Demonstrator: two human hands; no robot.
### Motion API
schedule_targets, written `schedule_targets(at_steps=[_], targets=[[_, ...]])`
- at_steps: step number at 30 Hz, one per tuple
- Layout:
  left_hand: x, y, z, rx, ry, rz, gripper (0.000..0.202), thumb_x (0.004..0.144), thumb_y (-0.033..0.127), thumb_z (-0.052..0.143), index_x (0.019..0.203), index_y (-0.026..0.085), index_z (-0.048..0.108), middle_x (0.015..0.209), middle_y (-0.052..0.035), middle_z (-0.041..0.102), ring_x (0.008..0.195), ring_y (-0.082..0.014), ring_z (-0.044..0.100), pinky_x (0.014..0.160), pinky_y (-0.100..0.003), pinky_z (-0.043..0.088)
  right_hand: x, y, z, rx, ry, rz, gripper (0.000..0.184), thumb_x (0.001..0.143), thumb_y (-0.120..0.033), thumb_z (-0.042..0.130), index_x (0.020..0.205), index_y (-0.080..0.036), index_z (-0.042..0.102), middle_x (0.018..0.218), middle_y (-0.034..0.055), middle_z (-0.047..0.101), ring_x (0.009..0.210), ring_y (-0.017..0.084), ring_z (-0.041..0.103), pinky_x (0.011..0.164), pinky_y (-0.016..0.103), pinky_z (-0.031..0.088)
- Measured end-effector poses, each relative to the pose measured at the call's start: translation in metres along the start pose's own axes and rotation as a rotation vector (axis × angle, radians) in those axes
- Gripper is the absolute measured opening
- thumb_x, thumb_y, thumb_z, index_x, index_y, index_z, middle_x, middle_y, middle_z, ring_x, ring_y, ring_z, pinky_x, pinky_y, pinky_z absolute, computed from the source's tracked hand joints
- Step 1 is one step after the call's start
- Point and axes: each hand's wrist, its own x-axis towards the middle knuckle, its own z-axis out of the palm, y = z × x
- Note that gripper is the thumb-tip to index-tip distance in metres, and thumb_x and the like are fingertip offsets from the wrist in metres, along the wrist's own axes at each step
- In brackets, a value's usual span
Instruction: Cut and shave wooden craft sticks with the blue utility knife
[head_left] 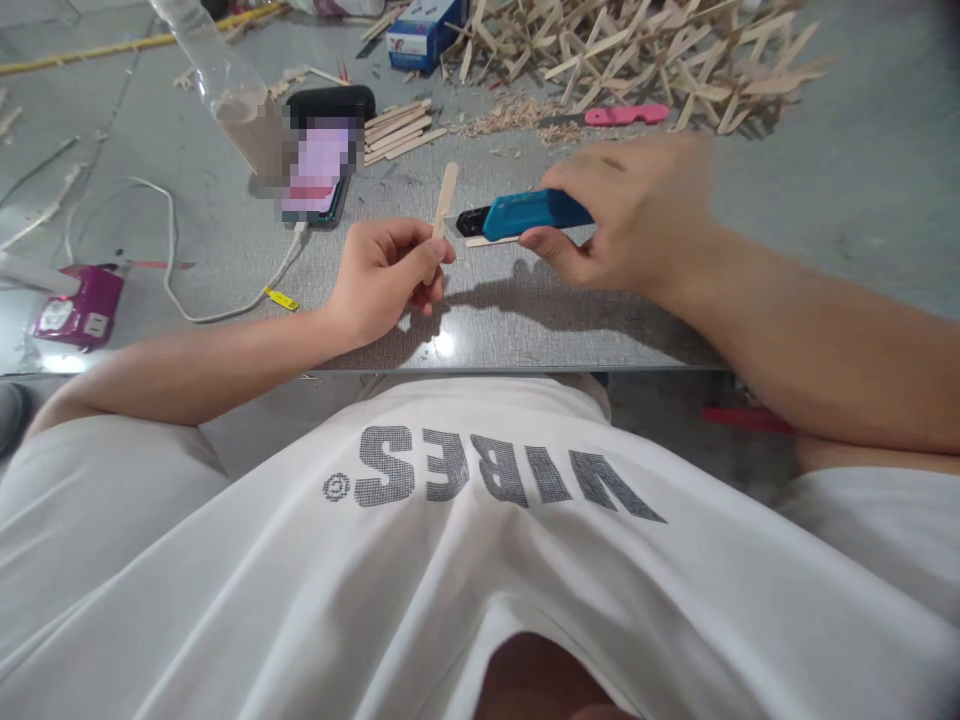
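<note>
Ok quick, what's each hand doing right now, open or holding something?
Left hand: closed, holding a wooden stick.
Right hand: closed, holding a blue knife.

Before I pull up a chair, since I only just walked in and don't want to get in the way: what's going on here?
A person's left hand pinches a flat wooden stick, while the right hand grips a blue cutter with its blade at the stick's edge; I can't tell whether it bites in. Another stick lies under the cutter. Beyond are wood shavings, a pink-handled knife and a heap of crossed sticks.
</note>
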Motion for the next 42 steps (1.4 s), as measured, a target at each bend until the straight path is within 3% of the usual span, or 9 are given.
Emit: schedule_targets(at_steps=[6,10,15,18,22,26,32,37,42], targets=[[0.003,-0.007,-0.004,-0.021,-0.068,0.048,0.023,0.095,0.034,0.085,0.077,0.023,0.075,0.057,0.0048,0.067,0.043,-0.0072,0.055,0.039,-0.023,0.045,-0.002,-0.003,-0.002,0.046,-0.026,-0.020,0.100,0.105,-0.090,0.009,0.151,-0.024,0.068,0.123,0.0199,0.071,0.112,0.037,0.069,0.095,0.051,0.048],[0.006,-0.012,-0.010,-0.060,-0.106,0.094,0.028,0.093,0.039,0.089,0.074,0.024,0.076,0.052,0.0054,0.064,0.039,-0.0072,0.052,0.033,-0.024,0.039,-0.002,-0.002,0.001,0.085,0.010,-0.038,0.104,0.103,-0.097,0.010,0.146,-0.025,0.071,0.122,0.0179,0.073,0.113,0.036,0.070,0.097,0.050,0.049],[-0.001,-0.007,-0.012,-0.041,-0.122,0.060,0.030,0.089,0.035,0.092,0.068,0.021,0.075,0.049,0.0039,0.060,0.041,-0.0087,0.054,0.032,-0.024,0.036,0.007,0.014,0.004,0.065,0.228,0.075,0.135,0.091,-0.103,-0.018,0.133,-0.017,0.077,0.110,0.0215,0.072,0.102,0.035,0.072,0.091,0.051,0.048],[-0.005,-0.003,-0.010,-0.011,-0.098,0.048,0.031,0.088,0.038,0.092,0.068,0.022,0.074,0.049,0.0044,0.059,0.039,-0.0090,0.052,0.032,-0.025,0.037,0.008,0.020,0.000,0.024,0.301,0.157,0.140,0.089,-0.099,-0.027,0.136,-0.017,0.077,0.103,0.0231,0.070,0.102,0.039,0.071,0.090,0.055,0.052],[-0.006,0.002,-0.005,0.042,-0.022,-0.002,0.026,0.088,0.034,0.085,0.069,0.023,0.072,0.051,0.0031,0.060,0.039,-0.0091,0.050,0.037,-0.025,0.039,0.001,0.010,-0.010,0.035,0.123,0.107,0.130,0.093,-0.096,-0.021,0.149,-0.024,0.071,0.117,0.0209,0.072,0.124,0.042,0.070,0.102,0.056,0.057],[-0.002,0.001,-0.004,0.044,0.027,0.009,0.026,0.085,0.035,0.085,0.067,0.024,0.071,0.051,0.0029,0.060,0.040,-0.0097,0.051,0.035,-0.025,0.037,-0.003,0.000,-0.004,0.143,-0.017,0.015,0.114,0.097,-0.102,0.003,0.152,-0.027,0.067,0.125,0.0193,0.073,0.132,0.042,0.068,0.105,0.054,0.056],[0.005,-0.012,-0.009,-0.024,0.011,0.073,0.030,0.086,0.043,0.092,0.069,0.027,0.073,0.048,0.0067,0.053,0.041,-0.0072,0.048,0.032,-0.026,0.035,-0.001,0.004,0.006,0.177,-0.010,-0.024,0.101,0.100,-0.102,0.019,0.145,-0.027,0.068,0.122,0.0183,0.076,0.130,0.040,0.069,0.104,0.051,0.056],[0.004,-0.009,-0.010,0.105,0.067,0.168,0.023,0.095,0.028,0.078,0.073,0.025,0.073,0.047,0.0077,0.050,0.040,-0.0063,0.039,0.039,-0.029,0.032,0.002,0.002,0.001,0.128,-0.027,0.017,0.099,0.100,-0.099,0.023,0.138,-0.022,0.072,0.122,0.0218,0.074,0.123,0.043,0.071,0.104,0.056,0.053],[0.018,-0.017,-0.019,0.323,0.090,0.096,0.025,0.091,0.019,0.075,0.067,0.025,0.072,0.044,0.0061,0.051,0.043,-0.0079,0.040,0.046,-0.033,0.032,0.007,0.002,0.002,0.085,-0.032,0.024,0.093,0.100,-0.096,0.031,0.132,-0.020,0.074,0.119,0.0224,0.074,0.116,0.043,0.072,0.100,0.059,0.051]])
